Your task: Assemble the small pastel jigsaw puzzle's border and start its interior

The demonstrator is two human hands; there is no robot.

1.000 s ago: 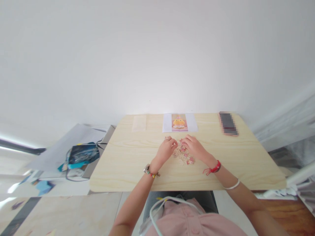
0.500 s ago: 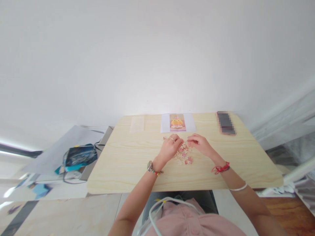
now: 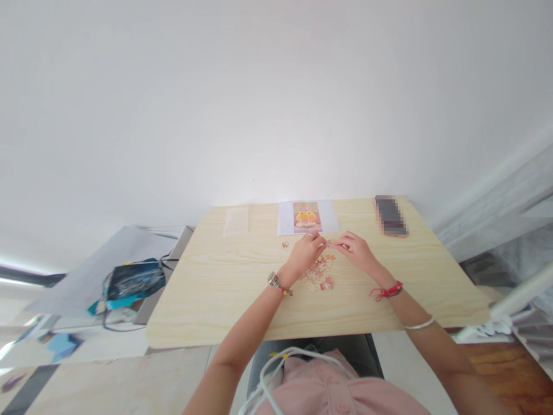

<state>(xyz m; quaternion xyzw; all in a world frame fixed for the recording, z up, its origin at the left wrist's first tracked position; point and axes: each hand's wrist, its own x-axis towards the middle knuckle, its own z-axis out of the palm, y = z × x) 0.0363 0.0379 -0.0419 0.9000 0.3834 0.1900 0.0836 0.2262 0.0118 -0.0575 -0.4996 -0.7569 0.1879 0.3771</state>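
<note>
My left hand (image 3: 306, 252) and my right hand (image 3: 355, 251) meet fingertip to fingertip above the far side of a loose heap of jigsaw pieces (image 3: 319, 275). Between them is a small pale jigsaw piece (image 3: 330, 244), pinched from both sides; its print is too small to make out. A single jigsaw piece (image 3: 285, 245) lies apart, to the left of my left hand. Behind the hands, a white sheet (image 3: 286, 218) carries a printed picture (image 3: 307, 217) of a yellow-orange figure. My left forearm covers part of the heap's left side.
The light wooden table (image 3: 207, 288) stands against a white wall. A phone (image 3: 391, 216), blurred out, lies at the back right, and a thin translucent sheet (image 3: 236, 221) at the back left. Left of the table, a dark bag (image 3: 136, 281) rests on a low surface.
My left hand has shifted right and my fingertips have come together on a piece. The separate piece at the left, partly covered before, now shows fully. The view has turned slightly.
</note>
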